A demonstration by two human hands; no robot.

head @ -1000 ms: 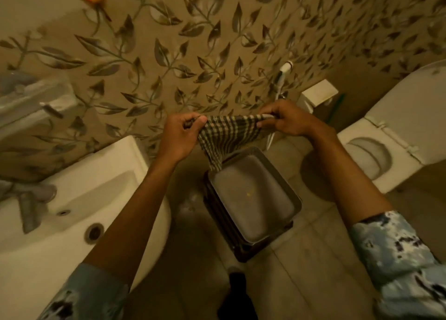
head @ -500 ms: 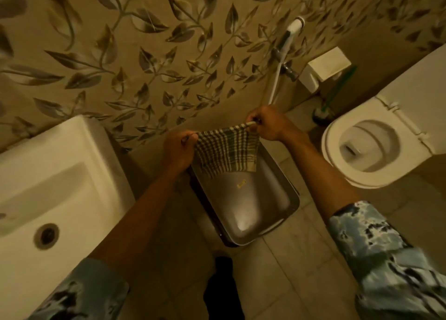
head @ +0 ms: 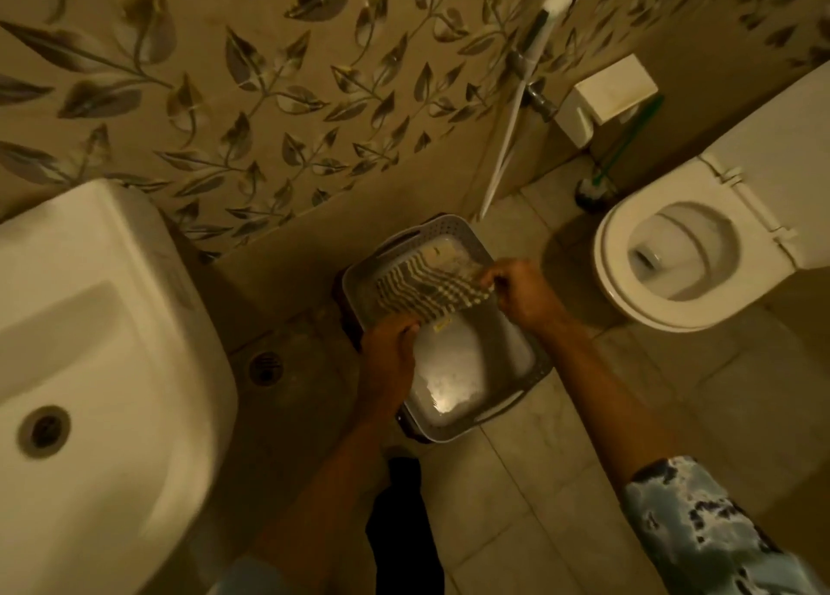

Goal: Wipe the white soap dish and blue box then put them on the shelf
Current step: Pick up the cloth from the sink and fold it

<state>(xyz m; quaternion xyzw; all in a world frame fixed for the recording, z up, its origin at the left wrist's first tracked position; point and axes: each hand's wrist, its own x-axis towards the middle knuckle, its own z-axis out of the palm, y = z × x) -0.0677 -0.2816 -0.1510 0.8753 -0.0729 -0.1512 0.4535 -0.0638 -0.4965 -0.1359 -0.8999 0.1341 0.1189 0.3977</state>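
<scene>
A checked cloth (head: 426, 290) is stretched between my two hands, low over a grey rectangular basket (head: 516, 408) with a shiny lid or liner that stands on the floor. My left hand (head: 390, 355) pinches the cloth's near corner over the basket's left side. My right hand (head: 523, 293) holds the far right corner over the basket's right rim. Neither a white soap dish nor a blue box shows in this view, and no shelf either.
A white washbasin (head: 90, 370) fills the left side. An open toilet (head: 673, 257) stands at the right, with a toilet brush (head: 597, 186) and a white wall box (head: 606, 96) behind it. A spray hose (head: 512, 132) hangs on the leaf-patterned wall. A floor drain (head: 266, 368) lies left of the basket.
Both hands have come down with the cloth from chest height to just over the basket. The view has tilted down, so the shelf and tap at the upper left have gone out of sight.
</scene>
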